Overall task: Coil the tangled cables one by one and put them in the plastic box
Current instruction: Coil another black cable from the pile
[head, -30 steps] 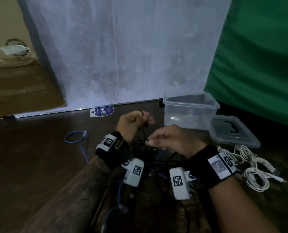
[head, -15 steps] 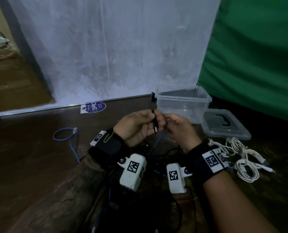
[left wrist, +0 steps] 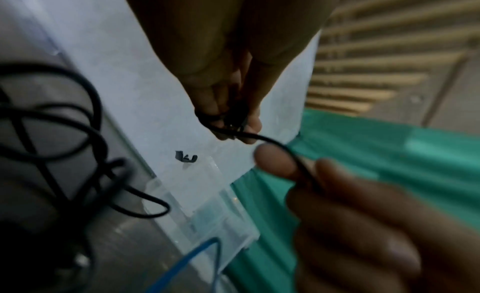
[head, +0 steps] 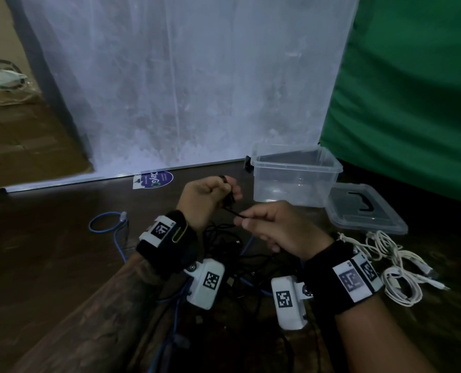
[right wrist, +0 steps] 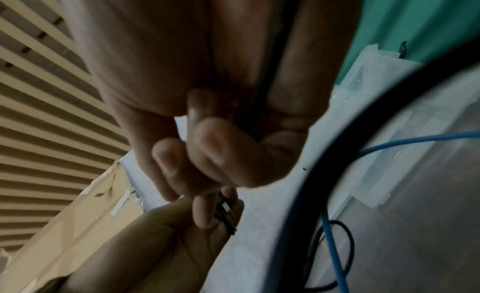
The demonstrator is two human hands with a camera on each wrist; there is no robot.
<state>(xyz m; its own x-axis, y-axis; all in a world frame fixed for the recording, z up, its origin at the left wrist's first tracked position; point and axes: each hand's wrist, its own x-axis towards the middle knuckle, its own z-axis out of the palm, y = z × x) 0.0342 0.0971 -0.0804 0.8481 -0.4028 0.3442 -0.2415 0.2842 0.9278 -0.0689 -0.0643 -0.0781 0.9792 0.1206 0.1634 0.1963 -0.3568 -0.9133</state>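
Note:
My left hand [head: 210, 196] is raised over the table and grips a small bundle of loops of a thin black cable [head: 229, 200]. The same cable runs a short way down to my right hand [head: 275, 227], which pinches it between thumb and forefinger. In the left wrist view the black cable [left wrist: 262, 137] passes from my left fingers [left wrist: 233, 121] to the right hand's fingertips [left wrist: 275, 164]. The rest of it hangs into a tangle of black cables [head: 240, 254] under my wrists. The clear plastic box [head: 295, 175], holding nothing, stands just beyond my hands.
The box's lid [head: 364, 208] lies flat to its right. White cables [head: 393, 267] lie in a heap at the right. A blue cable [head: 111, 224] loops on the dark wooden table at the left. A white sheet and a green cloth [head: 412, 90] hang behind.
My hands met near the box half a second ago; the right hand has since drawn back toward me along the black cable, while the left keeps the loops raised.

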